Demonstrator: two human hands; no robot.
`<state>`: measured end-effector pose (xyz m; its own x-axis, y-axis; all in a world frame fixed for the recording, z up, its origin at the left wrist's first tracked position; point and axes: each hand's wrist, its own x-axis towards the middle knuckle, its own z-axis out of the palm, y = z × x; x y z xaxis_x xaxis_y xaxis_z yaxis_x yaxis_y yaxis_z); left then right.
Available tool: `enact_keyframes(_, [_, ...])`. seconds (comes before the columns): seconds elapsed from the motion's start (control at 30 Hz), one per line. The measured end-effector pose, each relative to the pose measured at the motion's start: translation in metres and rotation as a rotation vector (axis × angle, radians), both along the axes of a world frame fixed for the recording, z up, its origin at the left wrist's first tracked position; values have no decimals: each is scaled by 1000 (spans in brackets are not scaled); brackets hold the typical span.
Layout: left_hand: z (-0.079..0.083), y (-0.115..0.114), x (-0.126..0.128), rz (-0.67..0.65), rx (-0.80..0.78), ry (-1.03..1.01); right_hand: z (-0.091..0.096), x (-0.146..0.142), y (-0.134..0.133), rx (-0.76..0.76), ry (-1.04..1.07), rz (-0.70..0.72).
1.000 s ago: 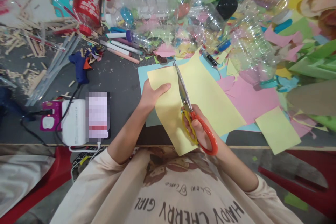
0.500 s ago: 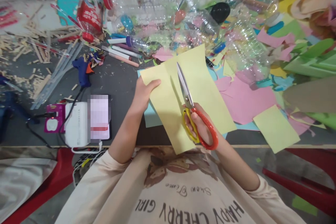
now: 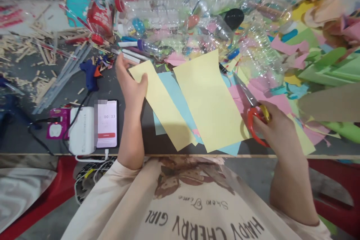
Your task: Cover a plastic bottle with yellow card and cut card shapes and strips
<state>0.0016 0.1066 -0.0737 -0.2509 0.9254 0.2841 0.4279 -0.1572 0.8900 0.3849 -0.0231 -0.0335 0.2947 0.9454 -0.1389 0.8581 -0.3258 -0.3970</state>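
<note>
The yellow paper lies in two pieces on the dark table. My left hand (image 3: 129, 87) grips the narrow left strip (image 3: 161, 105) at its upper corner. The wider right piece (image 3: 208, 99) rests flat on a light blue sheet (image 3: 176, 99). My right hand (image 3: 277, 127) holds red-and-yellow scissors (image 3: 253, 114) to the right of the papers, over pink paper, with the blades pointing up-left and closed.
A phone (image 3: 106, 123) and a white power bank (image 3: 82, 130) lie at the left near the table edge. A blue glue gun (image 3: 89, 75), markers (image 3: 132, 50), clear plastic bottles (image 3: 174, 11) and coloured paper scraps (image 3: 298, 45) crowd the back and right. Wooden sticks (image 3: 33, 50) litter the far left.
The cut ran through and the yellow sheet split in two. My left hand pulled the narrow strip to the left. My right hand carried the scissors away to the right.
</note>
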Motion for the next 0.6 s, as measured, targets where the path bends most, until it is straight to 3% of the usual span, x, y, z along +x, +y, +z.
enact_keyframes(0.07, [-1, -4, 7, 74, 150, 113, -6, 11, 1, 35, -20, 18])
enact_keyframes(0.13, [0, -11, 22, 40, 182, 163, -9, 16, 2, 97, -43, 42])
enact_keyframes(0.27, [-1, -27, 56, -286, -7, 277, -9, 4, 3, 302, -119, 65])
enact_keyframes(0.37, [-3, -33, 68, -401, -105, 252, -17, -20, 2, 279, -44, 158])
enact_keyframes(0.5, [-6, -31, 66, -298, -191, 125, -39, -44, -2, 249, 9, 296])
enact_keyframes(0.6, [-9, -27, 62, -230, -198, 28, -50, -46, -4, 270, 80, 338])
